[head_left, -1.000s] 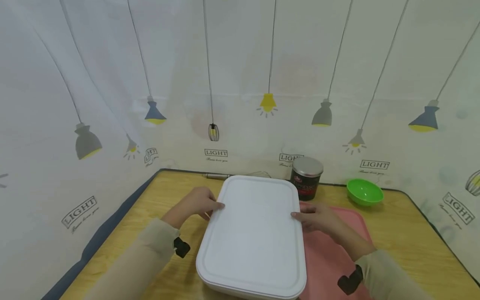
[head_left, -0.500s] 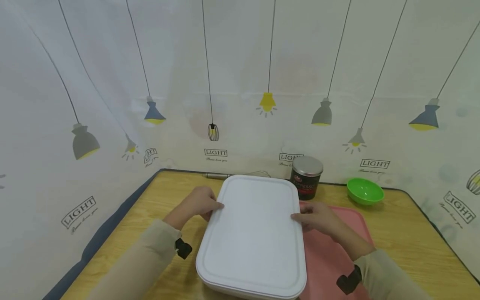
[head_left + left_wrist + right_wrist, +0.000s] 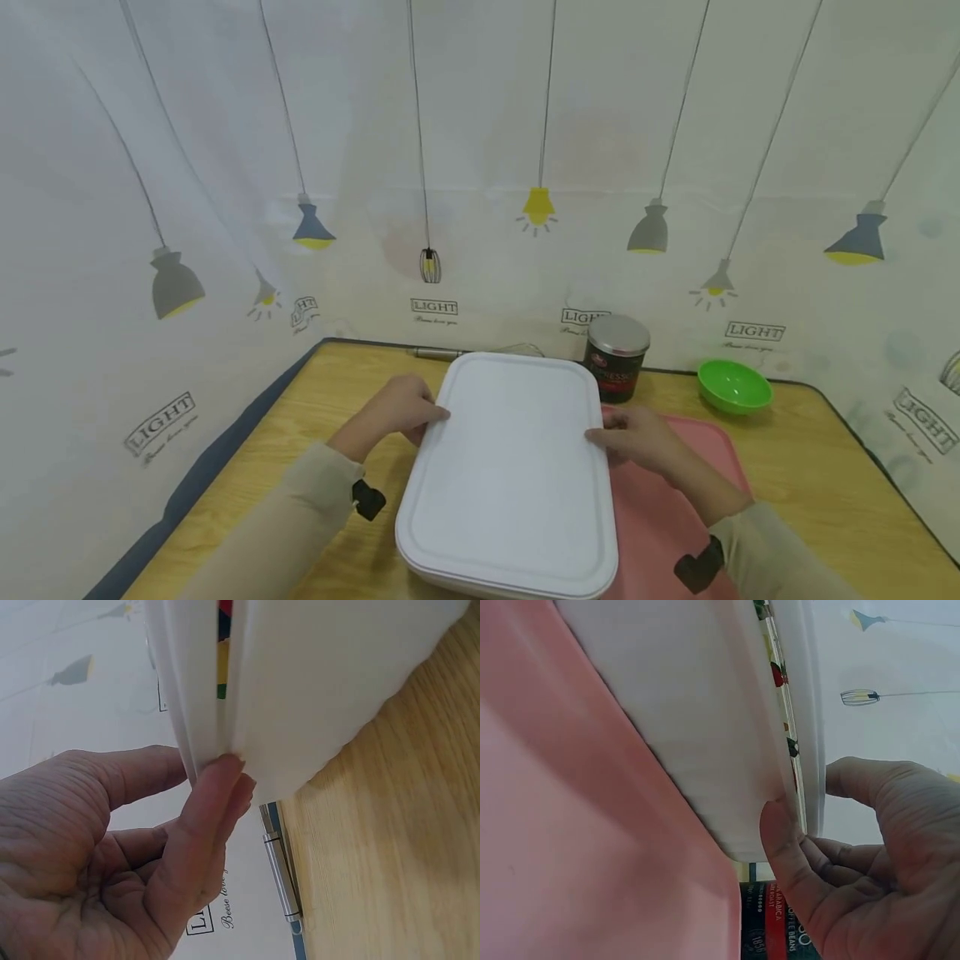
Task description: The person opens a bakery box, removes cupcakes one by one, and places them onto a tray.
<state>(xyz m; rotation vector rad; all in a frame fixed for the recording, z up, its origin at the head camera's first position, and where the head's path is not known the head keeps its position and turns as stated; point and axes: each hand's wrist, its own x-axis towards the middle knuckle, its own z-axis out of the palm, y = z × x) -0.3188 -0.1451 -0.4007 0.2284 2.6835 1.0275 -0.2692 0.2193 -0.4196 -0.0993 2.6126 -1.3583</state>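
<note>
A white rectangular storage box [image 3: 322, 697] stands under a white lid [image 3: 510, 467] in the middle of the head view. My left hand [image 3: 393, 408] pinches the left long side, thumb on the lid and fingertips at the box rim. On the opposite side, my right hand [image 3: 637, 437] does the same, its fingertips pressing up at the rim. Between lid and box a narrow slit shows in both wrist views. Colourful contents [image 3: 223, 656] peek through it, mostly hidden.
A pink tray [image 3: 660, 517] lies right of the box, partly beneath my right arm. Behind stand a dark coffee can [image 3: 615, 367] with a metal lid and a green bowl [image 3: 735, 386]. A whisk [image 3: 438, 353] lies along the back edge of the wooden table [image 3: 825, 475].
</note>
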